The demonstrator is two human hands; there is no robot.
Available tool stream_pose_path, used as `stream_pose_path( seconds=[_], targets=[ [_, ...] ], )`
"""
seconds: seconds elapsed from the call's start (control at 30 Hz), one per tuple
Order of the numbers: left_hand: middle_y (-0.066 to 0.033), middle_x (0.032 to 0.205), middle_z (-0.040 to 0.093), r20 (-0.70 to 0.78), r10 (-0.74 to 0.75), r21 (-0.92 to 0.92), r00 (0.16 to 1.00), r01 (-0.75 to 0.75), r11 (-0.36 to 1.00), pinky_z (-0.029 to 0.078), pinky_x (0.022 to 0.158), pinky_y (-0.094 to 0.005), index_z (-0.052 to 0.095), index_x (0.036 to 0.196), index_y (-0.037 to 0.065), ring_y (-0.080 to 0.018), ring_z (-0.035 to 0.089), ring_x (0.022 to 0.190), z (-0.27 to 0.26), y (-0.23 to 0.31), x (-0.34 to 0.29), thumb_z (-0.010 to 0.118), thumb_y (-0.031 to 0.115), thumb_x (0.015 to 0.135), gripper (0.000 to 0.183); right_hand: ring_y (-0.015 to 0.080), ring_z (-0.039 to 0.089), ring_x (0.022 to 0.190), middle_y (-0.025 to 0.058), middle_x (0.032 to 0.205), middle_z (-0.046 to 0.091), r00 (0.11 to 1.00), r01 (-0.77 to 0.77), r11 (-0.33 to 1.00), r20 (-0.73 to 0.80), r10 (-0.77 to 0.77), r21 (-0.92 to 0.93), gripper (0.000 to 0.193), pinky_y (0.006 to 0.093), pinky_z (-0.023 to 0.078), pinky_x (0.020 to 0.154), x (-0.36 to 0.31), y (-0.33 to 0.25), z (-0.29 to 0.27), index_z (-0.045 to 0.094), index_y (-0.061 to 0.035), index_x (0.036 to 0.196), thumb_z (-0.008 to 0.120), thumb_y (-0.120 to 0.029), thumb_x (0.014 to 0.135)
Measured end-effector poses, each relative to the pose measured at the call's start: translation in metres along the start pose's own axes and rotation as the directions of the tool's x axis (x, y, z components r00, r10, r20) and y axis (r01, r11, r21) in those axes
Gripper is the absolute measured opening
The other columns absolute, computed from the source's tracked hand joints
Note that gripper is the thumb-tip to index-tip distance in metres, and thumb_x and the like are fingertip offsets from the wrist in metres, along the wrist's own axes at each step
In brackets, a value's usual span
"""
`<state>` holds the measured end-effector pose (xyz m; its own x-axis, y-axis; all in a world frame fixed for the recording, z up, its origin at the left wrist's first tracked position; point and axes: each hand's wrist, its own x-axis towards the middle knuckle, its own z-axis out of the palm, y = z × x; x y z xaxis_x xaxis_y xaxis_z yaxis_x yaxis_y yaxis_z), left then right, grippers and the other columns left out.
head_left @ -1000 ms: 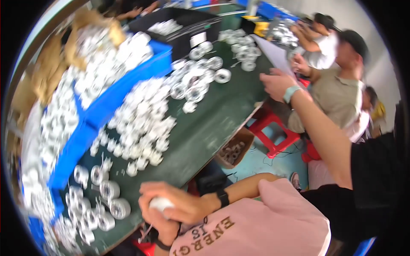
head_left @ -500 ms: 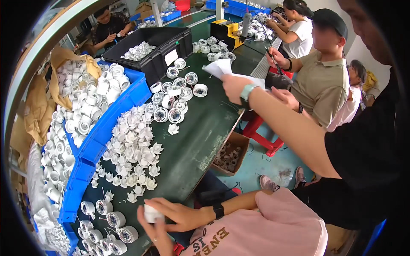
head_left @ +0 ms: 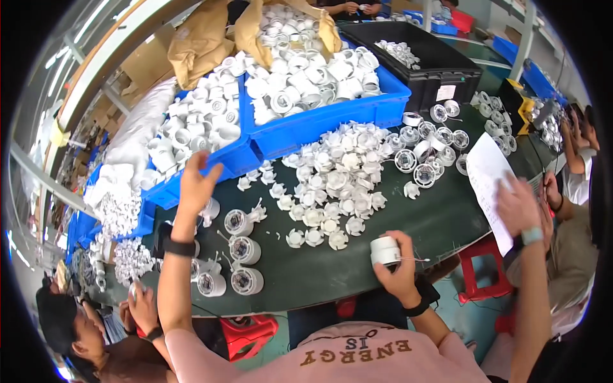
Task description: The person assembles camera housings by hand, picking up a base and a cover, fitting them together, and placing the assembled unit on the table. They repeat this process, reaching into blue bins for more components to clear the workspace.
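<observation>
My right hand (head_left: 401, 274), a black band at its wrist, grips a white cylindrical plastic housing (head_left: 384, 249) low over the table's near edge. A dark opening shows on the housing's lower side, and a thin wire sticks out to the right. Raised at the left, my left hand (head_left: 198, 182) has its fingers apart, by the front wall of a blue bin (head_left: 167, 191) full of white cylindrical plastic parts (head_left: 198, 124). Nothing shows in it. Below and right of it stand several white round units (head_left: 246, 281) with clear faces and wires.
White petal-shaped plastic pieces (head_left: 345, 166) lie heaped mid-table before a second blue bin (head_left: 329, 134). More round units (head_left: 424, 173) sit right of them, near a black crate (head_left: 408, 76). A person's hand (head_left: 518, 204) holds a paper sheet (head_left: 488, 185) at the right. Another person (head_left: 70, 325) works at lower left.
My view has swung left. My hands, together at the white housing before, are now apart: the right keeps the housing, while the left has let go and moved up to the blue bin.
</observation>
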<state>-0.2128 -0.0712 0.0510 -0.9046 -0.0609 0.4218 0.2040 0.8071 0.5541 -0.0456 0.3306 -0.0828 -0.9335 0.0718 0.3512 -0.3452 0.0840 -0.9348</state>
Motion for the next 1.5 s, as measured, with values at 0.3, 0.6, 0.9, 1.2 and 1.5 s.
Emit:
stream_pose_path(
  seconds=[0.3, 0.6, 0.9, 1.2, 1.5],
  targets=[
    [-0.0231, 0.084, 0.065, 0.043, -0.203, 0.534, 0.978, 0.149, 0.832, 0.048, 0.070, -0.0451, 0.066, 0.100, 0.002, -0.0328, 0.062, 0.077, 0.026, -0.205, 0.145, 0.051, 0.051, 0.090, 0.053, 0.0329, 0.055, 0.110, 0.0207, 0.125, 0.050, 0.985, 0.156, 0.973, -0.053, -0.167, -0.172, 0.070, 0.0374, 0.045, 0.092, 0.003, -0.003, 0.006, 0.040, -0.0047, 0.126, 0.072, -0.009, 0.064],
    [-0.0032, 0.066, 0.052, -0.197, 0.143, 0.036, 0.970, -0.138, 0.990, 0.038, 0.059, -0.0287, 0.056, 0.078, -0.003, -0.0125, 0.046, 0.064, 0.014, -0.087, 0.108, 0.054, 0.035, 0.096, 0.042, 0.0345, 0.057, 0.103, 0.0189, 0.118, 0.052, 0.979, 0.184, 0.945, -0.035, -0.201, -0.269, 0.066, 0.0368, 0.048, 0.086, -0.002, -0.013, -0.006, 0.043, -0.0020, 0.128, 0.069, -0.004, 0.068],
    [-0.0098, 0.089, 0.062, 0.265, 0.275, -0.041, 0.924, -0.275, 0.961, 0.042, 0.064, -0.0262, 0.056, 0.113, -0.002, -0.0155, 0.053, 0.071, -0.012, 0.150, -0.152, 0.046, 0.016, 0.099, 0.025, 0.0225, 0.054, 0.115, 0.0143, 0.127, 0.052, 0.987, 0.001, 0.957, 0.152, -0.047, 0.289, 0.062, 0.0367, 0.047, 0.093, -0.009, -0.049, 0.006, 0.037, 0.0009, 0.136, 0.063, -0.009, 0.081],
    [-0.0139, 0.073, 0.063, 0.216, 0.101, -0.172, 0.971, -0.064, 0.983, 0.045, 0.058, -0.0339, 0.056, 0.092, -0.004, -0.0202, 0.058, 0.061, 0.044, 0.204, -0.200, 0.049, 0.006, 0.092, 0.012, 0.0348, 0.058, 0.096, 0.0185, 0.124, 0.048, 0.891, 0.146, 0.988, 0.427, -0.151, 0.045, 0.065, 0.0385, 0.050, 0.077, -0.012, -0.093, 0.006, 0.037, 0.0023, 0.135, 0.066, -0.012, 0.079],
    [-0.0133, 0.101, 0.058, 0.183, 0.098, -0.539, 0.978, 0.017, 0.842, 0.043, 0.077, -0.0345, 0.052, 0.104, -0.004, -0.0219, 0.055, 0.088, 0.065, 0.200, -0.227, 0.058, 0.031, 0.089, 0.038, 0.0220, 0.057, 0.091, 0.0144, 0.121, 0.048, 0.934, 0.046, 0.990, 0.345, -0.089, 0.132, 0.060, 0.0299, 0.049, 0.072, -0.025, -0.078, 0.009, 0.039, 0.0003, 0.136, 0.064, -0.010, 0.082]
  ],
)
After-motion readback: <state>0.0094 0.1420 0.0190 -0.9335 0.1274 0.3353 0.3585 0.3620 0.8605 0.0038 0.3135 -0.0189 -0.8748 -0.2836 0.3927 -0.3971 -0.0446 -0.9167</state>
